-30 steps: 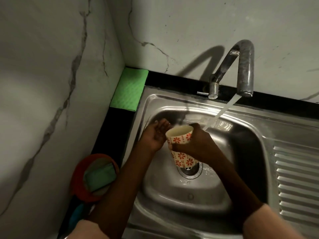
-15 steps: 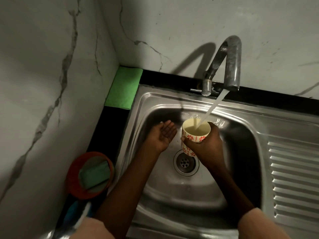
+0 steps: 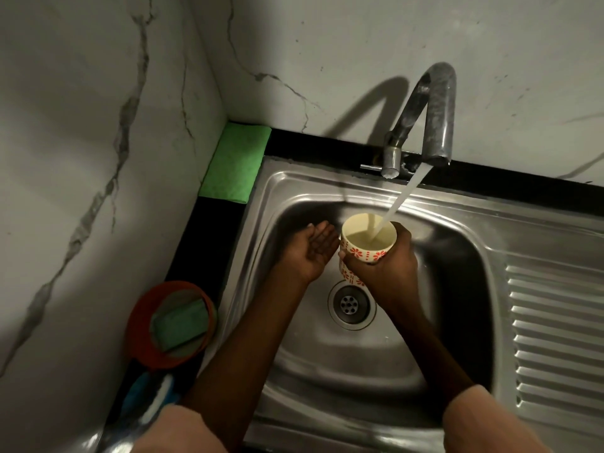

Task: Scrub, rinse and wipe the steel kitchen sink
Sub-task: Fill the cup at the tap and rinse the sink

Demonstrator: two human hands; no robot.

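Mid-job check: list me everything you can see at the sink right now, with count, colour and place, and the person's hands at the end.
sink: one, steel, centre, ribbed drainboard on its right
drain: one, steel, basin floor
tap: one, grey metal, behind the basin, running
water stream: one, falling from the tap into the cup
cup: one, cream with red flower print, under the tap, partly filled
cloth: one, green, back left corner of the black counter
bowl: one, orange, left of the sink
scrub pad: one, green, in the bowl
blue and white item: one, below the bowl, unclear
left hand: palm up beside the cup, empty
right hand: grips the cup
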